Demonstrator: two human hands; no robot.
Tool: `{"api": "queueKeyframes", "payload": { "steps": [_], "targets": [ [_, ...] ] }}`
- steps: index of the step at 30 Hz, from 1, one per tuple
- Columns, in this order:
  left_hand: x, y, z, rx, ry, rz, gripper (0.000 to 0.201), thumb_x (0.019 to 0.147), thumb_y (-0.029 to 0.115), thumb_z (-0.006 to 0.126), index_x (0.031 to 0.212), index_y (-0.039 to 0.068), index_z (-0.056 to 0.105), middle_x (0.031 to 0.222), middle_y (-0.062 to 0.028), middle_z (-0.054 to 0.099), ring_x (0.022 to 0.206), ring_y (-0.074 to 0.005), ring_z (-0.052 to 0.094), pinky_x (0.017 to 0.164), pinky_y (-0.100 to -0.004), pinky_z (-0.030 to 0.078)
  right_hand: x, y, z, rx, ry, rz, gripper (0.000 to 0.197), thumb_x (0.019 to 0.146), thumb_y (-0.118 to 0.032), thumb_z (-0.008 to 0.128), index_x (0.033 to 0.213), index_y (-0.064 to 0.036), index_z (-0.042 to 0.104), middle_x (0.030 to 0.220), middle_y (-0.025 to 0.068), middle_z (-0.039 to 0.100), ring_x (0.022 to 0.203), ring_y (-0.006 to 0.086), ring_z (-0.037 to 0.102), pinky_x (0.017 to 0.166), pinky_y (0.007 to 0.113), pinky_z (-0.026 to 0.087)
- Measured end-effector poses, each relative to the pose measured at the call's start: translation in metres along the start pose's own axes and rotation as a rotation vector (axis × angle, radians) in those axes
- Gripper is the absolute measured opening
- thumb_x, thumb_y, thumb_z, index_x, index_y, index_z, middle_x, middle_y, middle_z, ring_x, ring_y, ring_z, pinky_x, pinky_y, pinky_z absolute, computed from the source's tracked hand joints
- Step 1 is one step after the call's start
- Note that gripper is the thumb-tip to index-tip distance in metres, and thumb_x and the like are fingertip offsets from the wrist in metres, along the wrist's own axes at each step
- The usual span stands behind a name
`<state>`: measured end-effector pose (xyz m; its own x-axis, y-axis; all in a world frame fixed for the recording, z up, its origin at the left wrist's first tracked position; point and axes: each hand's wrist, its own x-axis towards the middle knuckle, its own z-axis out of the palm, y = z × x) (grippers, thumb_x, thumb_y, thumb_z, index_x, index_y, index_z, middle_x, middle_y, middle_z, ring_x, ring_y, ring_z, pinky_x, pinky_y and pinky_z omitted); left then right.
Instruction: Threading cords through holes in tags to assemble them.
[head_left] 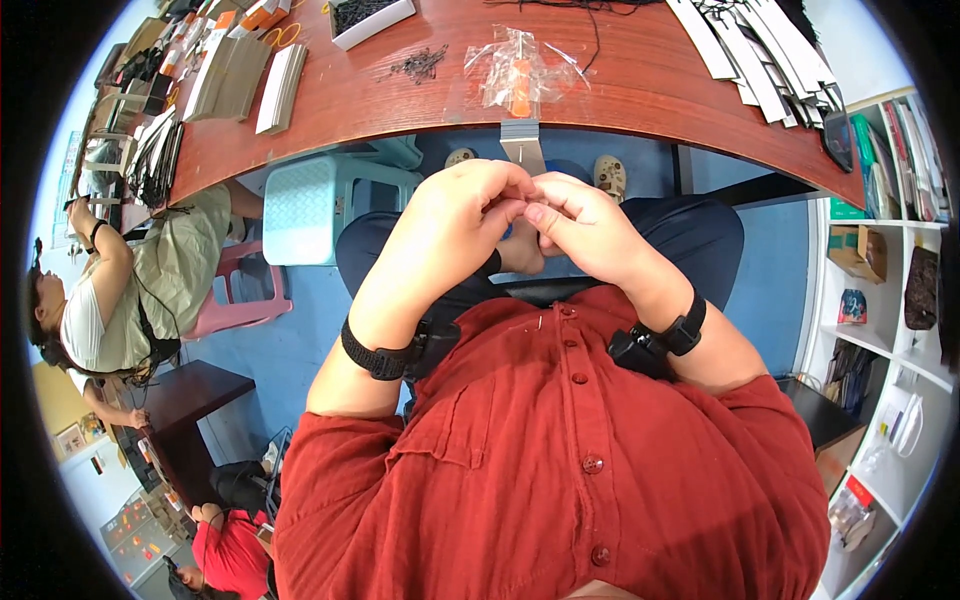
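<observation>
Grey stack (521, 145) sits near both hands (455, 215) (595, 230); fingertips (536, 213) bunched, whether holding anything I cannot tell.

Red buttoned shirt (535, 450); black wristbands (370, 357)

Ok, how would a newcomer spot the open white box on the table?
Find the reddish-brown table at the top of the picture. At the picture's upper edge, left of the table's middle, sits the white box, up-left of a loose heap of black pieces. Unlike that heap, its black contents lie inside white walls.
</observation>
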<state>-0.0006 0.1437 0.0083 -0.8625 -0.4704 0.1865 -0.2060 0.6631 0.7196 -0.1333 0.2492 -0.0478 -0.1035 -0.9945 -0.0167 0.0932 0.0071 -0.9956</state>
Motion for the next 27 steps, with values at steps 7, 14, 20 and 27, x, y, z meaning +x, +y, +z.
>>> {"api": "queueKeyframes", "payload": {
  "steps": [7,14,20,27],
  "targets": [
    [0.001,-0.001,0.002,-0.067,0.015,-0.056,0.015,0.077,0.001,0.065,0.091,0.004,0.061,0.079,-0.0035,0.063,0.072,-0.0105,0.059,0.064,-0.0226,0.045,0.001,-0.006,-0.009,0.229,-0.110,0.274,0.021,0.093,-0.022,0.048,0.100,-0.0046,0.057,0.073,-0.0031,0.054,0.053,0.0038,0.043,0.050,0.019,0.037],
    [-0.002,-0.026,0.009,-0.485,0.300,-0.253,0.015,0.084,0.002,0.060,0.099,0.001,0.058,0.088,-0.0012,0.061,0.081,-0.0062,0.056,0.070,-0.0200,0.045,0.016,-0.004,0.004,0.068,0.135,0.157,0.022,0.094,-0.019,0.045,0.086,-0.0044,0.059,0.068,-0.0016,0.054,0.054,0.0043,0.044,0.050,0.018,0.038],
    [-0.004,-0.027,0.018,-0.142,0.237,-0.166,0.035,0.081,0.000,0.058,0.116,0.003,0.054,0.102,-0.0067,0.056,0.078,-0.0106,0.056,0.070,-0.0224,0.047,0.025,0.015,0.003,0.196,0.233,0.133,0.023,0.094,-0.019,0.044,0.085,-0.0033,0.058,0.069,0.0009,0.058,0.054,0.0057,0.048,0.051,0.019,0.041],
    [-0.019,-0.028,0.030,-0.139,0.187,-0.104,0.049,0.080,-0.003,0.058,0.127,0.004,0.046,0.118,-0.0115,0.048,0.091,-0.0136,0.056,0.074,-0.0245,0.048,0.006,0.007,-0.001,-0.176,0.365,0.004,0.025,0.088,-0.011,0.054,0.110,-0.0017,0.047,0.062,0.0075,0.058,0.056,0.0128,0.056,0.052,0.026,0.044]
  ]
}}
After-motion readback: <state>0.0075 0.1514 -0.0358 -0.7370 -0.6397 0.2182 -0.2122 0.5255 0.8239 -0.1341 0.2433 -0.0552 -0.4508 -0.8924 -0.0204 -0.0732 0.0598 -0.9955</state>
